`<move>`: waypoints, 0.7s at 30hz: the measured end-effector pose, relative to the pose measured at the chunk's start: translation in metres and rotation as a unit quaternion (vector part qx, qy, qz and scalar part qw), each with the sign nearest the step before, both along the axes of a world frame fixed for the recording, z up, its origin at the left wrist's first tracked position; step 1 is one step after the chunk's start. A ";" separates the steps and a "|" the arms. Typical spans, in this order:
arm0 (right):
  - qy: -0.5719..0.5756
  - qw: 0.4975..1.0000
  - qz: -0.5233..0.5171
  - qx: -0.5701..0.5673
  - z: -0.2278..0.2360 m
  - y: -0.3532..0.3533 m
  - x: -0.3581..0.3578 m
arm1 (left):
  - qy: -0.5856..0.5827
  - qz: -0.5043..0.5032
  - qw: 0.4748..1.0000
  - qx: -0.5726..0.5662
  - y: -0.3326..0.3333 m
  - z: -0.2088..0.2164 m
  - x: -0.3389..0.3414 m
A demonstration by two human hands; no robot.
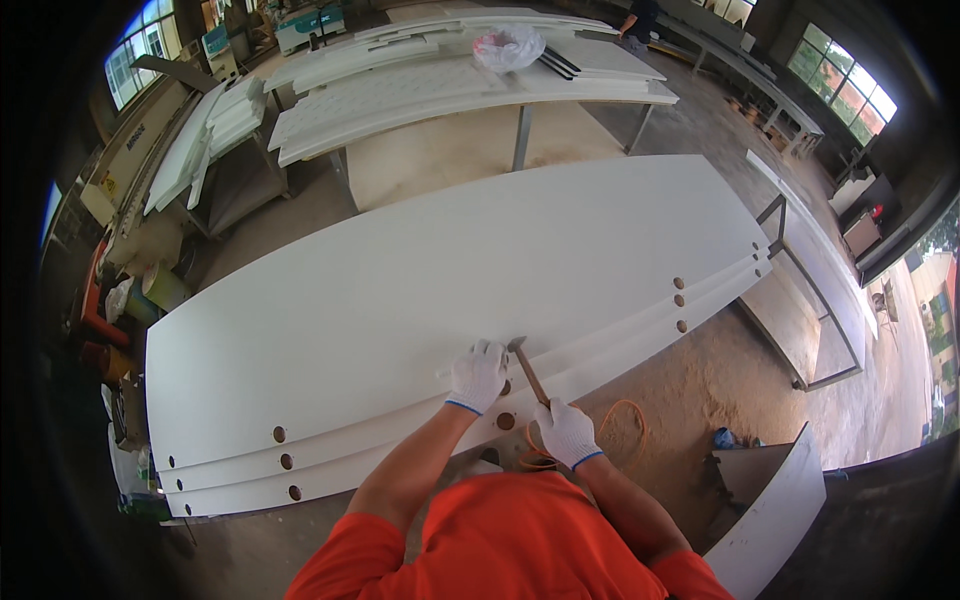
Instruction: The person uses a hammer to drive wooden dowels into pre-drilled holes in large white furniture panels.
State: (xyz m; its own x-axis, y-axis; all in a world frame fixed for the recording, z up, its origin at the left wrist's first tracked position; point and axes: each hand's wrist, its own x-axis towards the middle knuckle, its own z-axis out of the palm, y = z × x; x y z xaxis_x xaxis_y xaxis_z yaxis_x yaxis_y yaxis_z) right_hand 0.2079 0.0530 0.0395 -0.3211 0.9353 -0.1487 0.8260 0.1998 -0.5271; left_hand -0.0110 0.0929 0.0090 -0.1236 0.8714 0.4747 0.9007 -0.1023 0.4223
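Note:
A stack of long white panels (430, 300) lies in front of me, the near edges stepped, with round dark holes along them. My right hand (567, 434), in a white knit glove, grips the wooden handle of a hammer (531, 374). The hammer's metal head is just above the top panel, right of my left hand; I cannot tell whether it touches. My left hand (479, 376), also gloved, rests at the top panel's near edge beside a hole (505, 387). Its fingers are curled together, and what they hold, if anything, is too small to make out.
Beyond the stack, a long table (523, 135) carries more white boards and a clear plastic bag (508, 48). Metal frames (825, 340) stand at the right. An orange hose (640, 420) loops on the dusty floor by my right hand. Another person (638, 22) stands at the far back.

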 end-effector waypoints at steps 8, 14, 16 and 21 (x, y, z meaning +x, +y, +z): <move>-0.063 0.998 0.025 0.011 0.014 0.007 -0.001 | -0.043 -0.001 0.999 -0.028 0.000 0.003 -0.001; -0.120 0.992 0.028 0.003 0.010 0.011 -0.001 | -0.115 0.044 0.990 -0.071 -0.012 0.010 -0.012; -0.086 0.996 0.019 0.010 0.026 0.008 -0.006 | -0.113 0.038 0.991 -0.066 -0.022 0.018 -0.020; -0.103 0.994 0.025 0.010 0.013 0.008 -0.004 | -0.079 0.023 0.996 0.015 -0.028 0.009 -0.031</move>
State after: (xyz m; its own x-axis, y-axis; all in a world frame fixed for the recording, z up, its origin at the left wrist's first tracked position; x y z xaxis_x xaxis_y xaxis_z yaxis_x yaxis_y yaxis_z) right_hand 0.2037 0.0606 0.0525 -0.3316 0.9225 -0.1978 0.9048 0.2516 -0.3435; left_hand -0.0424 0.0646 0.0181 -0.2377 0.8489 0.4721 0.8270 -0.0780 0.5567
